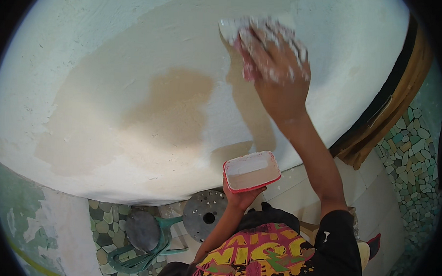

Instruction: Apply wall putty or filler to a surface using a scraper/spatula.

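The right hand (279, 56), smeared white, presses what looks like a plastering trowel (235, 29) flat on the wall (111, 59), its fingers closed over it. The left hand (240, 195) grips a red-rimmed tray (251, 171) of plaster from below, just off the wall's lower edge; bare wall spreads leftward.

A green plastic chair (145, 243) stands on the pebble-mosaic floor (412, 151) beside a round grey perforated metal disc (205, 215); a brown wooden door frame (397, 104) runs at right.
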Demonstrator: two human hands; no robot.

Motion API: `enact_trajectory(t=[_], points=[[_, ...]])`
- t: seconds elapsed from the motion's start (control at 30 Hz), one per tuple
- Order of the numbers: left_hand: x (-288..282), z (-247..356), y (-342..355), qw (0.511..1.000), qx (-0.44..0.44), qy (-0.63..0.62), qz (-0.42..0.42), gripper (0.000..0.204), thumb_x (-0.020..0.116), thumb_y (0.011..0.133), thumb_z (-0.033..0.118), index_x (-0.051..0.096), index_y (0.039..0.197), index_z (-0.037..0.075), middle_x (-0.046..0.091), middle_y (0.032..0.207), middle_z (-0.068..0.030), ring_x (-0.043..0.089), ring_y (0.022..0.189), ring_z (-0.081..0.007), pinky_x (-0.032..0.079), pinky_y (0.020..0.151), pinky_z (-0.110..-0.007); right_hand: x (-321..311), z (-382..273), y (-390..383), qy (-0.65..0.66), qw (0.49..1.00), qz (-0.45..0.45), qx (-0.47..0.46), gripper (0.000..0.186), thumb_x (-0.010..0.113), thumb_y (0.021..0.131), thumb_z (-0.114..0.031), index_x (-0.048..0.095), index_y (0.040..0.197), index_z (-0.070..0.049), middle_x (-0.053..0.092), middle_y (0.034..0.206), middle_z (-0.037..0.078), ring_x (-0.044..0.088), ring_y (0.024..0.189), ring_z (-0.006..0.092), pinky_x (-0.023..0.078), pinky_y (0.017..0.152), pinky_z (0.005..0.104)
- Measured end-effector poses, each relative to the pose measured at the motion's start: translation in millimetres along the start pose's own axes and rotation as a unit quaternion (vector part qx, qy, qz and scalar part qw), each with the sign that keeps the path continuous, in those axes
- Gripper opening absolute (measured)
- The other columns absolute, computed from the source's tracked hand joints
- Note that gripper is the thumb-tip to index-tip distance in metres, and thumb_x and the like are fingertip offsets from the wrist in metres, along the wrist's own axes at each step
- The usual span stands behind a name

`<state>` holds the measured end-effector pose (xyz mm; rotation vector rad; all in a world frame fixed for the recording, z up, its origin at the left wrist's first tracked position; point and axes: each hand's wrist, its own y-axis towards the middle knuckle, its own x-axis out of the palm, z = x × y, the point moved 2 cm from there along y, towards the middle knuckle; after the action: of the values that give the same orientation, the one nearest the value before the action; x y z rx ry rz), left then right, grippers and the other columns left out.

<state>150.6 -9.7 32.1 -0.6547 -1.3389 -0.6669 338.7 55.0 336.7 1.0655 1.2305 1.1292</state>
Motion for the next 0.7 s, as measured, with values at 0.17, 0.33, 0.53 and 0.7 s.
enact_trajectory(t=[0.17,0.33,0.53,0.7], points=[[-8,10,1,1.0,0.008,0.01,-0.021,0.083,0.042,0.098,0.076,0.038,0.163,0.024,0.04,0.166,-0.0144,0.049,0.142,-0.0491,0.055,0.097,-0.068,-38,-27,-27,0.03,0.994,-0.089,0.05,0.045,0.082,0.075,-0.017,0.077,0.119,-0.013,0.075,0.121,0.006,0.07,0.117,0.028,0.051,0.105,0.047],[-6,11,0,0.999,0.02,-0.007,-0.044,0.083,0.042,0.098,0.076,0.038,0.163,0.024,0.04,0.166,-0.0145,0.05,0.141,-0.0497,0.055,0.097,-0.068,-31,-3,43,0.023,1.0,0.011,0.009,0.04,0.083,0.076,-0.02,0.079,0.116,-0.015,0.076,0.117,0.003,0.071,0.113,0.0272,0.052,0.102,0.0448],[-3,12,-13,0.999,0.027,-0.017,0.014,0.083,0.041,0.099,0.076,0.037,0.163,0.023,0.042,0.165,-0.0164,0.05,0.141,-0.0512,0.056,0.095,-0.069,-16,-13,14,0.008,1.0,-0.029,-0.003,0.055,0.084,0.072,-0.008,0.077,0.125,-0.02,0.076,0.123,-0.001,0.071,0.114,0.0247,0.054,0.095,0.0403],[-13,18,-21,0.997,0.022,-0.04,-0.055,0.083,0.041,0.1,0.075,0.037,0.163,0.022,0.042,0.165,-0.017,0.05,0.141,-0.0518,0.056,0.095,-0.07,-30,-21,-38,-0.002,0.994,-0.112,0.016,0.055,0.081,0.072,-0.005,0.077,0.125,-0.021,0.076,0.123,0.0,0.071,0.115,0.0243,0.054,0.094,0.0407]])
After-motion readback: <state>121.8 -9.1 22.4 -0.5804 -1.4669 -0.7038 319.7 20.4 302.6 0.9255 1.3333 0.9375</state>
